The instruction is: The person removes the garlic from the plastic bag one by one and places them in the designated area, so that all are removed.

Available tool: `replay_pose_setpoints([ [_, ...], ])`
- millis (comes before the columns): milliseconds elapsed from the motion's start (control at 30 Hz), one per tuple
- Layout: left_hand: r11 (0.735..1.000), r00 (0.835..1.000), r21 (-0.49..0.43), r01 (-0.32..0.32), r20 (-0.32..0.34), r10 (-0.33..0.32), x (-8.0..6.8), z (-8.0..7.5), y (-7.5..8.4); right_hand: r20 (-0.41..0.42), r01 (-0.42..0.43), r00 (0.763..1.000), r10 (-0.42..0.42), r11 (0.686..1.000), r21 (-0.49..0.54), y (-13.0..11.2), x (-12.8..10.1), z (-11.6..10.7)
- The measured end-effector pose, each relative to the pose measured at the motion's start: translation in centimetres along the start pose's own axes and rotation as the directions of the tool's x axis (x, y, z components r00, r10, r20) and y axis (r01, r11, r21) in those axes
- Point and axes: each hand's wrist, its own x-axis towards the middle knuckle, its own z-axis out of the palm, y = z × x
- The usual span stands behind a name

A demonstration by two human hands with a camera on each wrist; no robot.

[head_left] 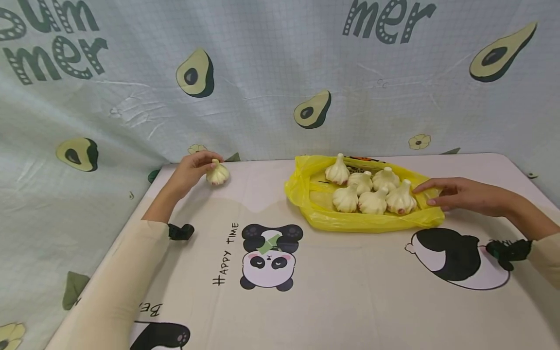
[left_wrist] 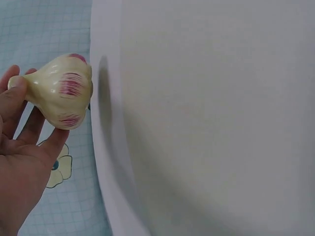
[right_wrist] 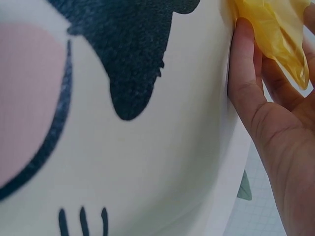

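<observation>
— How many garlic bulbs do you count?
— Seven. Six sit in the yellow bag (head_left: pixel 315 214): one at the back (head_left: pixel 338 169), two in the middle (head_left: pixel 361 181) (head_left: pixel 385 178), three in front (head_left: pixel 345 198) (head_left: pixel 373 201) (head_left: pixel 401 198). The seventh bulb (head_left: pixel 217 173) lies apart, on the counter (head_left: pixel 350 291).
— Bags?
— One.
— Hands?
— Two, a left hand (head_left: pixel 191 170) and a right hand (head_left: pixel 459 194).

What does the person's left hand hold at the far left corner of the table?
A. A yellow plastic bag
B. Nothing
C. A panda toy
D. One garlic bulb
D: the left hand has its fingers curled around one garlic bulb, apart from the yellow bag that holds the other bulbs.
</observation>
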Motion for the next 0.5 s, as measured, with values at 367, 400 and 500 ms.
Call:
replay_pose_setpoints([
  [367, 1.000, 1.000, 0.021, 0.001, 0.026, -0.002, 0.31, 0.34, -0.42, 0.003, -0.005, 1.000, 0.005, 1.000, -0.001, -0.07, 0.04, -0.01],
  [400, 1.000, 1.000, 0.025, 0.001, 0.027, -0.002, 0.33, 0.32, -0.43, 0.003, -0.004, 1.000, 0.004, 1.000, -0.003, -0.13, 0.02, 0.00],
  [500, 0.999, 0.999, 0.042, 0.016, 0.030, -0.017, 0.26, 0.25, -0.28, 0.004, -0.005, 1.000, 0.005, 1.000, -0.006, -0.26, 0.00, 0.00],
])
